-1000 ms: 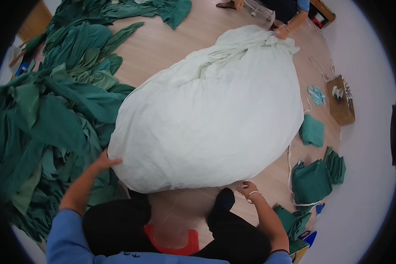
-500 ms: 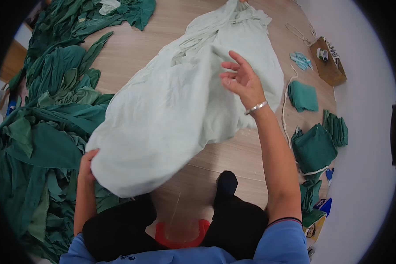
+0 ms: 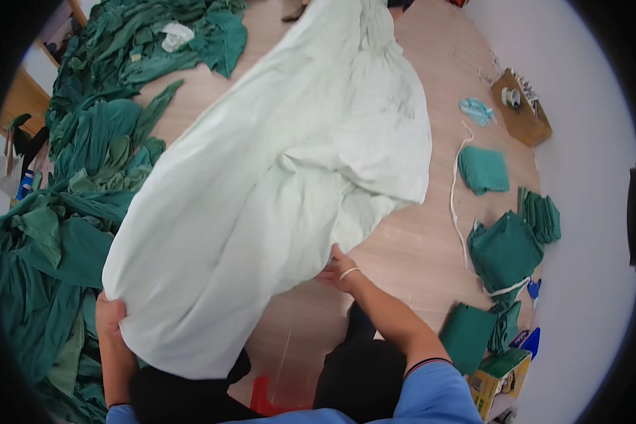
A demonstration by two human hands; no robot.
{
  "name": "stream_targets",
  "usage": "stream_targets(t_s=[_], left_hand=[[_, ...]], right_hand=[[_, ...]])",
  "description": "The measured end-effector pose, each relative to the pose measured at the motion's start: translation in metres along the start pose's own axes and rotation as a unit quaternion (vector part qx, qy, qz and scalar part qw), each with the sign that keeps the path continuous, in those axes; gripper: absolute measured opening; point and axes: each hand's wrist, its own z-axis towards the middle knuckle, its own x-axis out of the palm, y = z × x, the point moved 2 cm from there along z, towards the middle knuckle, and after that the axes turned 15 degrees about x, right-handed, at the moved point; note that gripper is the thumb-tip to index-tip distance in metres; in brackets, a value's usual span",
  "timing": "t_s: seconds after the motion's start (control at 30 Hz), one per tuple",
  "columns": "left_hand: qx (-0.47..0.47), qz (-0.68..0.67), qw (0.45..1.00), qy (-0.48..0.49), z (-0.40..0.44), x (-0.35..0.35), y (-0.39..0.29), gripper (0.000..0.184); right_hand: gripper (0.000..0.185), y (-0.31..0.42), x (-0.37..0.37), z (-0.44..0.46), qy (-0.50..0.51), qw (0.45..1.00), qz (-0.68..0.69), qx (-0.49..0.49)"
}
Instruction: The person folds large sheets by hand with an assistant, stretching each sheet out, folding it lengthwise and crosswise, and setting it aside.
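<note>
Pale, creased cloth (image 3: 261, 191) billowing, left hand (image 3: 110, 316) gripping its corner, right hand (image 3: 340, 271) grasping its edge, rumpled green fabric (image 3: 32, 304) alongside

A pale wood-look floor (image 3: 417, 247) meets a whitish wall (image 3: 586, 177) on the right.

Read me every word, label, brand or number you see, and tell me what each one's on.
No text can be read.
Yellow box, lower right: any printing is too small.
Blue item beside it: markings too small.
White cloth: dark smudges, no legible letters.
</note>
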Motion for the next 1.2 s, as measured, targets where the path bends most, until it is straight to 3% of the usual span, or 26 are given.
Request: stream_targets(t_s=[0.03,0.07,0.13,0.2,0.27,0.33,0.37,0.4,0.47,0.5,0.6,0.73,0.8,0.83,0.9,0.93,0.97,1.0,1.03,1.07,1.1,1.13,1.2], left_hand=[[0.015,-0.003,1.000,0.005,0.002,0.008,-0.005,0.070],[0.041,0.006,0.999,0.001,0.005,0.015,-0.009,0.067],[0.076,0.012,0.997,0.001,0.012,0.013,-0.013,0.065],[0.044,0.061,0.997,-0.011,0.021,-0.010,-0.001,0.059],[0.060,0.098,0.993,0.018,0.021,0.001,0.011,0.060],[0.085,0.096,0.988,0.087,0.022,0.025,0.016,0.064],[0.069,0.077,0.988,0.113,0.023,0.033,0.014,0.068],[0.072,0.077,0.988,0.111,0.019,0.036,0.014,0.068],[0.043,0.011,0.994,0.103,0.018,0.044,0.014,0.070],[0.037,0.005,0.995,0.090,0.017,0.031,0.016,0.070],[0.032,0.027,0.998,0.054,0.021,0.027,0.000,0.068],[-0.011,-0.018,1.000,0.003,0.027,0.052,-0.010,0.060],[0.012,0.035,0.999,0.007,0.036,0.021,-0.003,0.061],[-0.006,0.029,0.999,-0.023,0.039,0.006,0.002,0.063],[-0.055,0.050,0.997,-0.024,0.043,-0.032,0.013,0.067],[-0.054,0.044,0.997,-0.026,0.044,-0.056,0.016,0.067],[-0.052,0.228,0.971,0.052,0.044,-0.077,0.019,0.066],[-0.047,0.403,0.905,0.130,0.041,-0.091,0.022,0.064],[-0.081,0.499,0.852,0.133,0.033,-0.099,0.024,0.054],[-0.099,0.614,0.769,0.148,0.027,-0.123,0.036,0.043],[-0.161,0.620,0.756,0.132,0.021,-0.135,0.044,0.039],[-0.222,0.623,0.741,0.115,0.015,-0.145,0.052,0.035],[-0.197,0.621,0.754,0.081,0.008,-0.175,0.071,0.031]], right_hand=[[0.037,0.011,0.010,0.002,0.019,0.999,-0.002,-0.044],[0.037,0.028,0.007,0.007,0.025,0.998,-0.007,-0.058],[0.007,0.069,-0.012,0.007,0.065,0.982,0.004,-0.180],[0.011,0.109,-0.034,-0.064,0.102,0.938,0.126,-0.306],[0.012,0.126,-0.067,-0.116,0.016,0.892,0.124,-0.434],[0.008,0.120,-0.093,-0.125,-0.065,0.912,0.096,-0.394],[0.007,0.113,-0.107,-0.106,-0.148,0.932,-0.011,-0.331],[0.015,0.105,-0.121,-0.080,-0.226,0.931,-0.116,-0.262],[0.041,0.077,-0.118,-0.052,-0.296,0.925,-0.195,-0.135],[0.044,0.063,-0.113,-0.034,-0.273,0.938,-0.176,-0.120],[0.051,0.036,-0.072,0.013,-0.133,0.968,0.007,-0.213],[0.051,0.057,-0.034,0.044,-0.130,0.965,0.061,-0.218],[0.048,0.083,-0.038,0.034,-0.208,0.917,-0.166,-0.298],[0.046,0.093,-0.037,-0.002,-0.207,0.914,-0.082,-0.338],[0.045,0.111,-0.064,-0.040,-0.274,0.839,0.116,-0.456],[0.042,0.108,-0.074,-0.108,-0.341,0.783,0.082,-0.513],[0.037,0.098,-0.090,-0.167,-0.292,0.743,0.124,-0.589],[0.024,0.079,-0.094,-0.234,-0.221,0.705,0.137,-0.659],[0.011,0.063,-0.111,-0.278,-0.184,0.639,0.095,-0.741],[0.005,0.044,-0.107,-0.315,-0.195,0.623,0.122,-0.748],[0.005,0.026,-0.121,-0.327,-0.296,0.589,0.067,-0.749],[0.006,0.011,-0.130,-0.323,-0.371,0.606,-0.039,-0.702],[0.015,-0.012,-0.169,-0.265,-0.455,0.603,-0.245,-0.608]])
